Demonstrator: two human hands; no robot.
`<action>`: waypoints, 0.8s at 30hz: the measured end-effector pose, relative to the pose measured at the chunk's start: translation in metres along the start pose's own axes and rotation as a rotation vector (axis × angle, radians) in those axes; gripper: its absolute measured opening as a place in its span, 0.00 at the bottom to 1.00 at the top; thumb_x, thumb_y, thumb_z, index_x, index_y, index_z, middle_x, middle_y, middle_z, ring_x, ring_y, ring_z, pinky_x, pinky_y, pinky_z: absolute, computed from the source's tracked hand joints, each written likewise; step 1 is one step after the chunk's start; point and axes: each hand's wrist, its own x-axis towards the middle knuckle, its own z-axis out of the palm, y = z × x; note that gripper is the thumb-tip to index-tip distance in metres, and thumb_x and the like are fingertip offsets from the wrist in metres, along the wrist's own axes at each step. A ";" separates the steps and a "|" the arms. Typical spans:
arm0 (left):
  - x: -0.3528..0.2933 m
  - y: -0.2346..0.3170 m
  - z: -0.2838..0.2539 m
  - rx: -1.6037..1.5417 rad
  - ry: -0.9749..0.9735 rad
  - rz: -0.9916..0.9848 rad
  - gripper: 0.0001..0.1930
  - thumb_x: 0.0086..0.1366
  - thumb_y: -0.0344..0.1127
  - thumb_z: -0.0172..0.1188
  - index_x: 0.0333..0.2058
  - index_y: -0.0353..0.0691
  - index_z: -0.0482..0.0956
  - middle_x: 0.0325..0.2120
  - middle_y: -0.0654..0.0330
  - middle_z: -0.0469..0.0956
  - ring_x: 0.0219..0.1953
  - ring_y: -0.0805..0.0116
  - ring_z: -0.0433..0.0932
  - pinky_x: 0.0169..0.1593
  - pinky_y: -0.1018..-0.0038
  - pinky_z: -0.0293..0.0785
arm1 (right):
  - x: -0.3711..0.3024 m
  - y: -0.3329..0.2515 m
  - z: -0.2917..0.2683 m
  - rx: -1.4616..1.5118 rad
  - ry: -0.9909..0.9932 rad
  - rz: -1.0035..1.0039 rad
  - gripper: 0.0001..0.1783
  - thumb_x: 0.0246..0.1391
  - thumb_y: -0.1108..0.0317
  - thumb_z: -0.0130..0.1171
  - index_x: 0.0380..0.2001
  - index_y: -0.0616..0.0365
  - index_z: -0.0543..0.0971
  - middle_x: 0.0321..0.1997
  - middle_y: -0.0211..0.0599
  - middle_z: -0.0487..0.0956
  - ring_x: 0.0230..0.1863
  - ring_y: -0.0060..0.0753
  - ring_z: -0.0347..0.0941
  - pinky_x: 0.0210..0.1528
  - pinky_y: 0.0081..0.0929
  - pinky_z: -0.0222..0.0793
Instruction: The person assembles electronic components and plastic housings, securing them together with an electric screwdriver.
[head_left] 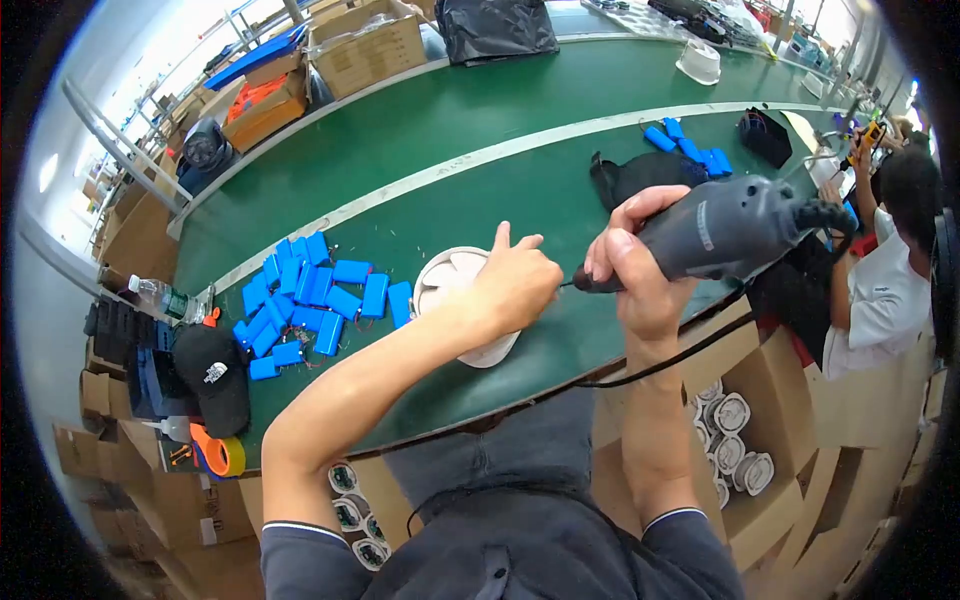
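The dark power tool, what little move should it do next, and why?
Perhaps the right hand should tilt the dark power tool so its thin tip points away from the left hand. In this view the tip points sideways toward that hand's knuckles, close by, over the white round part.

One power tool (715, 235), one clear bottle (160, 296), one central white housing (437, 285). Five blue packs (660, 139) show at far right; roughly twenty at left, overlapping too much for certainty. Round units (732, 413) below the bench (490, 205): at least six right, four left.
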 end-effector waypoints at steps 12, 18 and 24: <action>-0.009 -0.001 -0.021 -0.022 0.090 0.046 0.12 0.54 0.42 0.58 0.32 0.41 0.76 0.34 0.54 0.77 0.54 0.53 0.66 0.59 0.43 0.49 | 0.003 -0.010 0.014 -0.015 -0.072 -0.036 0.13 0.45 0.76 0.49 0.36 0.59 0.63 0.23 0.36 0.66 0.15 0.24 0.62 0.21 0.24 0.65; -0.056 -0.044 -0.046 0.213 0.290 -0.065 0.10 0.50 0.43 0.60 0.19 0.43 0.77 0.26 0.57 0.79 0.50 0.58 0.70 0.58 0.46 0.52 | -0.018 -0.010 0.009 -0.001 -0.045 0.043 0.14 0.45 0.74 0.49 0.37 0.59 0.62 0.24 0.36 0.65 0.15 0.23 0.61 0.21 0.23 0.64; -0.160 -0.110 -0.031 0.149 0.287 -0.594 0.15 0.53 0.42 0.59 0.16 0.37 0.73 0.24 0.49 0.75 0.39 0.49 0.73 0.47 0.53 0.64 | -0.053 0.009 0.031 -0.025 -0.319 0.082 0.18 0.41 0.69 0.59 0.34 0.58 0.63 0.21 0.34 0.65 0.13 0.22 0.61 0.18 0.21 0.65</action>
